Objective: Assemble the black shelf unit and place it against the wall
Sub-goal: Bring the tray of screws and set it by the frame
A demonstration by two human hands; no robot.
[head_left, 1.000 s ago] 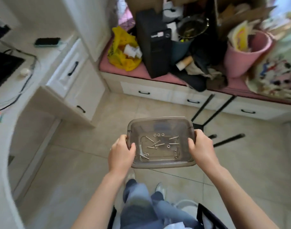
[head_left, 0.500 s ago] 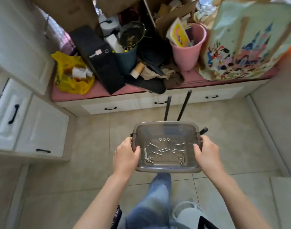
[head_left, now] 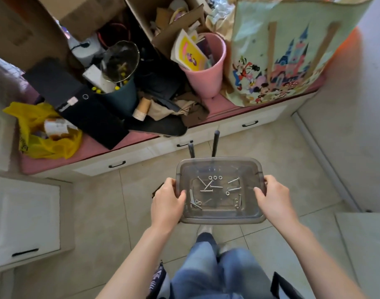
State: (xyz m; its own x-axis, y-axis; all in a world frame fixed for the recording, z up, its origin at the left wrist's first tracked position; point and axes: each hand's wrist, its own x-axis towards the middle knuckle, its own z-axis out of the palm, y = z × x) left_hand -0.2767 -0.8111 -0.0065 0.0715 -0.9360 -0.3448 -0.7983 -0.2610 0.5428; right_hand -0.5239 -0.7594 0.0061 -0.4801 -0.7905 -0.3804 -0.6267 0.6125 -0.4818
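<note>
Two hands hold one smoke-grey, see-through plastic tray [head_left: 221, 221] level above the tiled floor [head_left: 98, 212].

Left hand [head_left: 167, 201]: grip closed on the tray's left rim, thumb hooked over the edge into the tray, fingers underneath and out of sight.

Right hand [head_left: 274, 198]: grip closed on the right rim in the same way, thumb over the top and fingers below.

Tray contents: several loose silver screws [head_left: 216, 187] scattered across the base. Three washers [head_left: 215, 177] lie in a row near the far side, with a few more washers by the near corners. A short bent metal piece lies beside the left thumb, possibly a hex key; too small to confirm.

Shelf unit: not assembled. Two black tubes [head_left: 215, 143] rise just beyond the tray's far edge. Their lower ends are hidden behind the tray.

Beyond the tubes, a low white drawer unit carries a pink-cushioned surface [head_left: 94, 147] crowded with things:
- a pink bucket [head_left: 208, 83] stuffed with papers
- a large cartoon-printed bag [head_left: 292, 50] to its right
- a black box [head_left: 77, 104]
- a yellow plastic bag [head_left: 44, 145] at the left end

Jeans-clad legs [head_left: 206, 272] show below the tray.
</note>
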